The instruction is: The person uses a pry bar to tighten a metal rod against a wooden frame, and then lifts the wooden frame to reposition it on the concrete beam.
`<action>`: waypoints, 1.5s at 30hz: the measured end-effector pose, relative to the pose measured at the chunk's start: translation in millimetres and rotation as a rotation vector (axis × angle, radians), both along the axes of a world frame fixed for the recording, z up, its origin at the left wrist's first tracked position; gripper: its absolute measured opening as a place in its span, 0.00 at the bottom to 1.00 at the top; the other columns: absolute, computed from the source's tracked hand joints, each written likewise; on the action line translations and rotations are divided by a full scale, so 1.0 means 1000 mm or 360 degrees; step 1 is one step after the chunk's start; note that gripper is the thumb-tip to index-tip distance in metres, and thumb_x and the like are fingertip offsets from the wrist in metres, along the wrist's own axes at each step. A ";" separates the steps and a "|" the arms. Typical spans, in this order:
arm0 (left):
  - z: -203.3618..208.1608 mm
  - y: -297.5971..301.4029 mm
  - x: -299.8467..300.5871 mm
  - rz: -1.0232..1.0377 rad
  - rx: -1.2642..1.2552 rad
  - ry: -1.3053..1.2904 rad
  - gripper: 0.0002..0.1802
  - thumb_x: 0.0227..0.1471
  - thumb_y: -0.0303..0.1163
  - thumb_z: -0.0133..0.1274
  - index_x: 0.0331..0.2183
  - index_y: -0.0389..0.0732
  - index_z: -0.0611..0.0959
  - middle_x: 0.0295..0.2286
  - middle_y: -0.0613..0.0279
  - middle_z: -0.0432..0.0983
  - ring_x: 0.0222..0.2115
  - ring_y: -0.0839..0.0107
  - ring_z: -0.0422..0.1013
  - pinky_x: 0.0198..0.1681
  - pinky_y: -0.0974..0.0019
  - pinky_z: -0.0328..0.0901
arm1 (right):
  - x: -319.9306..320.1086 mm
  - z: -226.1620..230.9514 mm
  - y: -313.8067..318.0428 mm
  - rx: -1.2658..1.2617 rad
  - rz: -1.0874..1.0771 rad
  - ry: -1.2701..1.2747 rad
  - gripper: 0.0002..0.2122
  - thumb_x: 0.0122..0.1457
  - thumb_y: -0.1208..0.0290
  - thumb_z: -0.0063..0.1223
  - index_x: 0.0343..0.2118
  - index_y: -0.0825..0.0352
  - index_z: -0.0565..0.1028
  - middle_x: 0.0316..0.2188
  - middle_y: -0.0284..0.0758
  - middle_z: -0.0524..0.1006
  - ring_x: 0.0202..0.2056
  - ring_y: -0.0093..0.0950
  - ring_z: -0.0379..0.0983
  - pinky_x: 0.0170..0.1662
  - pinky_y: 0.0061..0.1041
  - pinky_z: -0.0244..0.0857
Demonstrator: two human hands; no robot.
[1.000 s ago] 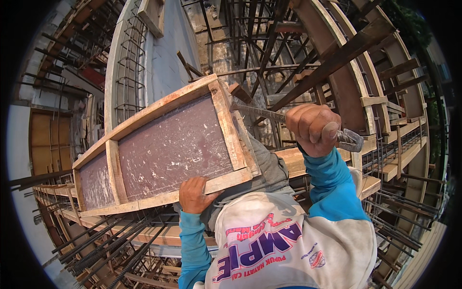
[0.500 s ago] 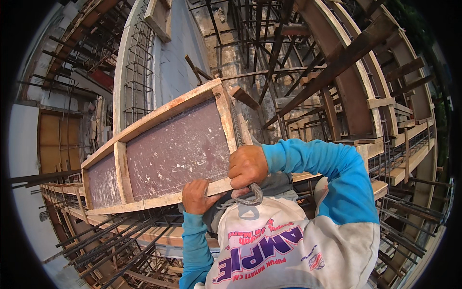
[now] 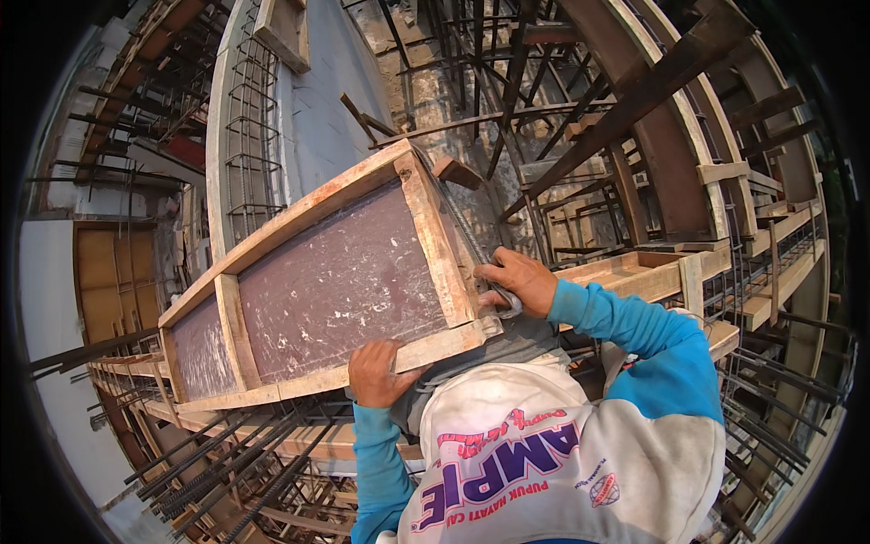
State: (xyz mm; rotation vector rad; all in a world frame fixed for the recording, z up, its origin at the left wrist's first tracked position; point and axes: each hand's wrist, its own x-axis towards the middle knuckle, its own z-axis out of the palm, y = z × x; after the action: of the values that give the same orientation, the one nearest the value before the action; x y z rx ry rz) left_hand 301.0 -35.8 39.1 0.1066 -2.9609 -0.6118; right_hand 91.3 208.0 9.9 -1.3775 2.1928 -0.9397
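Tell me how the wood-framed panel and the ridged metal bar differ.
The wood-framed panel is broad and flat; the ridged metal bar is slim with a curved end. The panel's face is scuffed brown, the bar grey. The left hand grips the panel's lower edge; the right hand holds the bar near its curved end.

L hand (image 3: 381, 374) grips nr rail (image 3: 308, 382) of timber-framed formwork panel (image 3: 317, 281). R hand (image 3: 526, 279) curls round ribbed steel bar (image 3: 465, 224) nr its hooked end, beside panel's R end. Rebar (image 3: 240, 458) lower L; tied rebar cage (image 3: 252, 163) upper L.
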 end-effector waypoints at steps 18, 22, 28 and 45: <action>0.001 -0.002 -0.002 -0.0029 -0.0010 0.0006 0.29 0.28 0.52 0.67 0.28 0.41 0.79 0.22 0.61 0.71 0.25 0.61 0.68 0.27 0.60 0.56 | 0.040 0.025 -0.025 -0.0500 -0.1029 -0.2093 0.24 0.63 0.70 0.45 0.59 0.63 0.52 0.30 0.33 0.67 0.21 0.16 0.60 0.16 0.15 0.56; 0.004 0.000 -0.005 -0.0020 0.0029 -0.0010 0.29 0.28 0.53 0.67 0.28 0.40 0.79 0.22 0.60 0.71 0.25 0.60 0.68 0.27 0.60 0.57 | 0.037 0.032 -0.033 -0.0743 -0.0977 -0.2967 0.21 0.64 0.68 0.43 0.59 0.64 0.55 0.27 0.30 0.66 0.18 0.12 0.54 0.14 0.10 0.50; -0.003 -0.008 0.005 -0.0062 0.0026 0.0044 0.29 0.28 0.52 0.67 0.28 0.40 0.79 0.21 0.60 0.71 0.25 0.60 0.69 0.27 0.59 0.58 | -0.065 0.011 0.056 0.0038 -0.0792 -0.2615 0.17 0.63 0.64 0.47 0.53 0.65 0.65 0.21 0.26 0.66 0.15 0.11 0.52 0.13 0.11 0.46; 0.000 -0.002 0.001 -0.0047 0.0011 -0.0023 0.28 0.28 0.51 0.68 0.28 0.41 0.79 0.23 0.60 0.72 0.26 0.60 0.69 0.28 0.60 0.57 | 0.010 -0.018 0.055 -0.0153 -0.1408 -0.2093 0.19 0.62 0.62 0.48 0.54 0.62 0.67 0.18 0.23 0.65 0.16 0.12 0.55 0.16 0.15 0.47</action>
State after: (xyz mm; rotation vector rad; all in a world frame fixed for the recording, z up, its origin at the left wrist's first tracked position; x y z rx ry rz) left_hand 302.1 -37.5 39.1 0.0683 -2.9795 -0.6275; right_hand 100.9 262.9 -8.4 0.3870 1.5250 -1.5749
